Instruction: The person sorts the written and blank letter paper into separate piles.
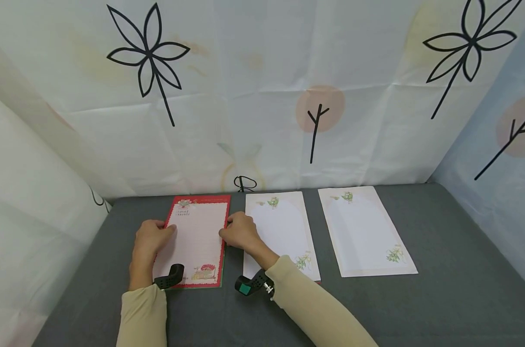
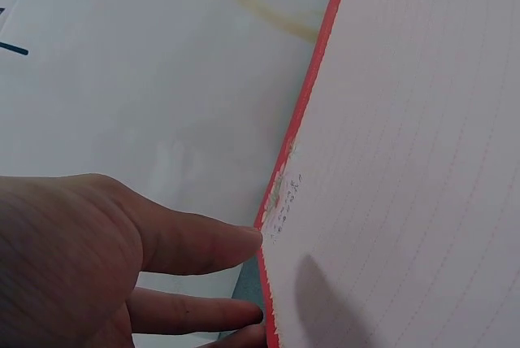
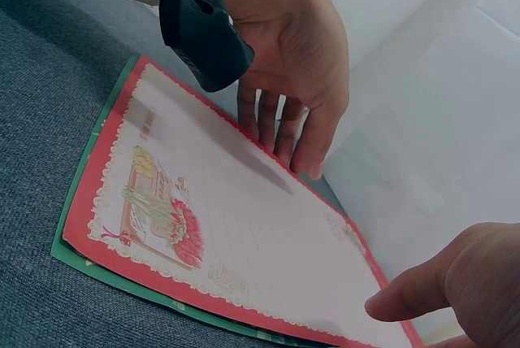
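Observation:
A red-bordered sheet of letter paper [image 1: 197, 241] lies on the dark cloth at the left, printed with faint lines and a small picture near its lower edge. Green edging [image 3: 106, 275] of a sheet beneath shows along its border. My left hand [image 1: 151, 238] is at the paper's left edge, thumb extended toward it and straight fingers alongside. At the opposite edge, my right hand [image 1: 242, 231] has its thumb over the red border and its fingertips beside the edge. The right wrist view shows the left hand's fingers [image 3: 313, 141] pointing down along the border.
A white sheet with green leaf prints [image 1: 284, 231] lies under my right forearm, with a bit of red at its lower corner. Another leaf-printed sheet [image 1: 368, 231] is farther right. Patterned curtains [image 1: 254, 120] surround the grey-covered table [image 1: 453, 289].

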The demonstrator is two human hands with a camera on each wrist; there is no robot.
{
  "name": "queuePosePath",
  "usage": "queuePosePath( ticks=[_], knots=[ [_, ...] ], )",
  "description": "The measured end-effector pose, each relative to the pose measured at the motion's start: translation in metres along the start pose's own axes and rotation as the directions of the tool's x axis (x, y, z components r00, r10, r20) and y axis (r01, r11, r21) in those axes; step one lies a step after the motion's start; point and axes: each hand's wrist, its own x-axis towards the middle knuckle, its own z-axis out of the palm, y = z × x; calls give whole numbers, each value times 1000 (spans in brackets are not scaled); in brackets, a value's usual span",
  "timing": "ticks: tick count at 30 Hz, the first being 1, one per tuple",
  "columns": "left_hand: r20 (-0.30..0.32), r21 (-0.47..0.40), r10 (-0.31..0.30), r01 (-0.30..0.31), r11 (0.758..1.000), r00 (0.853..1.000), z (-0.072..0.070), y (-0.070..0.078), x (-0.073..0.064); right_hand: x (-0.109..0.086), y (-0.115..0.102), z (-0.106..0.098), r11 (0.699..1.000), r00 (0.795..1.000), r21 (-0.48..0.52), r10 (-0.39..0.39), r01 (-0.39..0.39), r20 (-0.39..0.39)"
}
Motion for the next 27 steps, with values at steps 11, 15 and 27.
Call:
queuePosePath(
  ticks=[11, 15, 27],
  knots=[
    [-1, 71, 52, -52, 996, 999, -2, 12, -5, -2, 0, -9, 999, 1000, 36, -21, 22, -20],
    [13, 70, 98, -98, 993, 995, 2, 19, -7, -3, 2, -14, 998, 1000, 66, -17, 19, -25],
    [69, -32, 279, -277, 960, 958, 27, 46, -15, -9, 13, -40, 998, 997, 15, -62, 63, -55]
  ],
)
